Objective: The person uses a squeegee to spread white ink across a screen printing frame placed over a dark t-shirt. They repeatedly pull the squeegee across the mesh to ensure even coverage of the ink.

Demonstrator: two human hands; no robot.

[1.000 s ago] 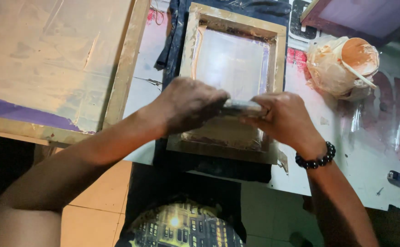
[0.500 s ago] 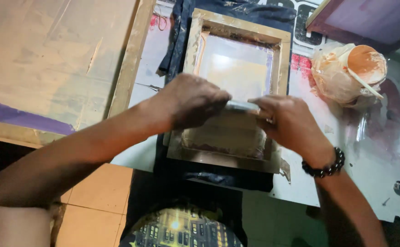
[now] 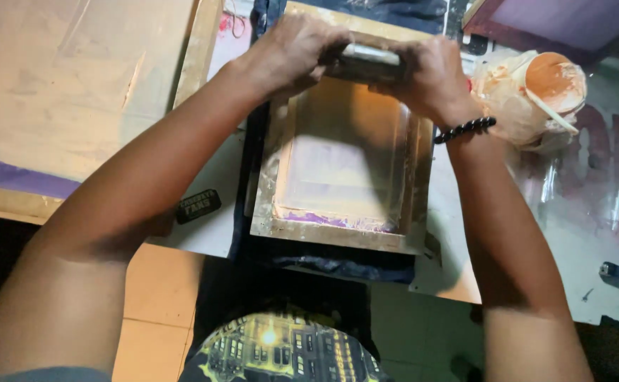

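Observation:
A small wooden printing frame (image 3: 338, 237) with a pale mesh screen lies on a dark cloth (image 3: 324, 262) on the table. Both my hands grip a squeegee (image 3: 369, 60) at the frame's far end. My left hand (image 3: 292, 49) wraps its left part. On its right part sits my right hand (image 3: 430, 74), which wears a dark bead bracelet. A line of purple ink (image 3: 338, 221) shows along the mesh's near edge.
A large wooden-framed screen (image 3: 76, 92) with a purple strip lies to the left. An ink tub wrapped in plastic (image 3: 543, 95) with a stick in it stands at the right. Another purple frame (image 3: 557, 21) is at the top right. A small dark label (image 3: 198, 206) lies by my left arm.
Both hands have moved the squeegee from the near part of the frame to its far end, uncovering the mesh.

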